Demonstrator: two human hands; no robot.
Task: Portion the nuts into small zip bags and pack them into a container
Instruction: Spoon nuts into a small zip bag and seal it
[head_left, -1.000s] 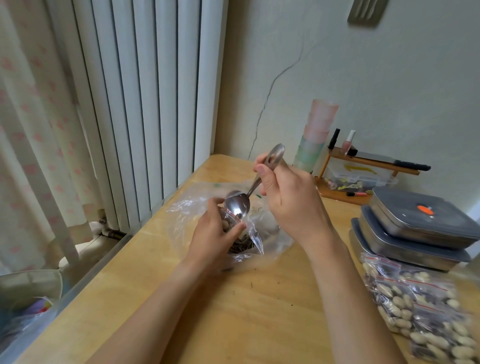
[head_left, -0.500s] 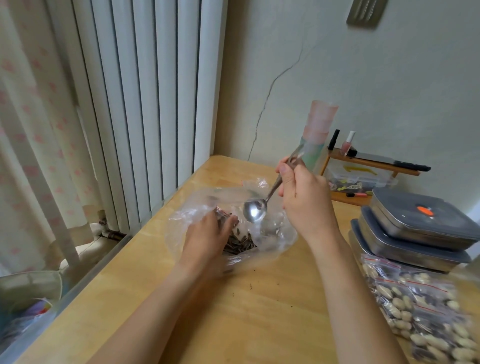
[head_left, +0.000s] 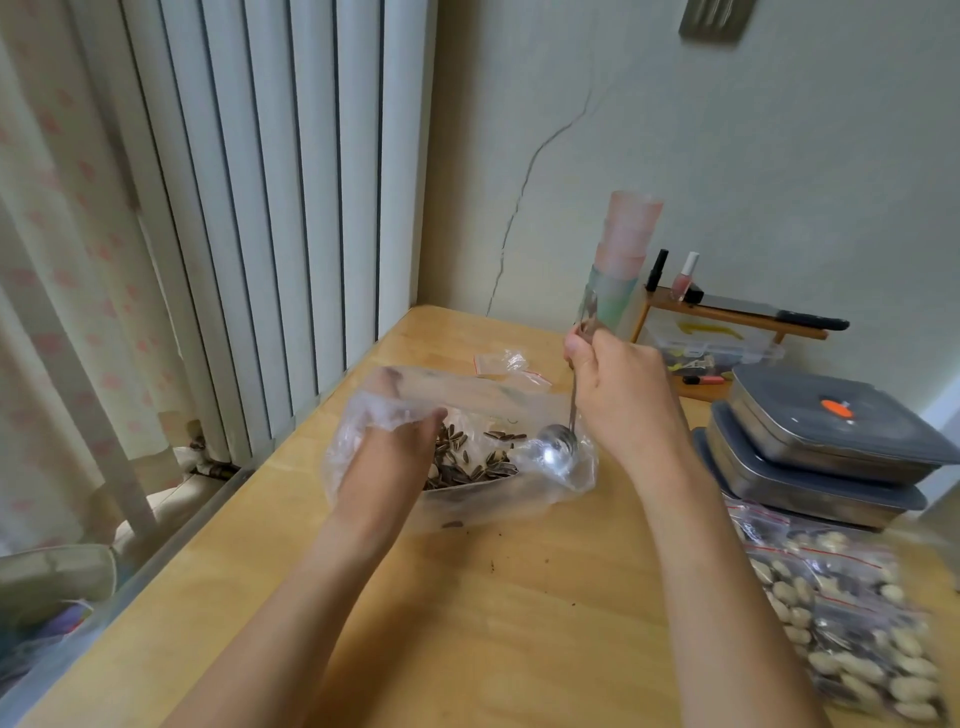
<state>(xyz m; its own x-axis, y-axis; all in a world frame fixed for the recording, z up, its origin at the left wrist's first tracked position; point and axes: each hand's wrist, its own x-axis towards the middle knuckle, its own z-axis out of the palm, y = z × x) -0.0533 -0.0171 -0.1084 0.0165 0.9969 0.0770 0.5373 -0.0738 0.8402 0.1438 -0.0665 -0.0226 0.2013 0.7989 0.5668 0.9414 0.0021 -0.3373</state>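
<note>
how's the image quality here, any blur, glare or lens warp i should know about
Head view: soft, even daylight with no hard shadows; wide-angle warp bends the radiator and curtain at the left; the filled zip bags at the lower right edge are smeared; the big plastic bag shows pale sheen that veils the left hand; the spoon bowl carries a bright highlight.
</note>
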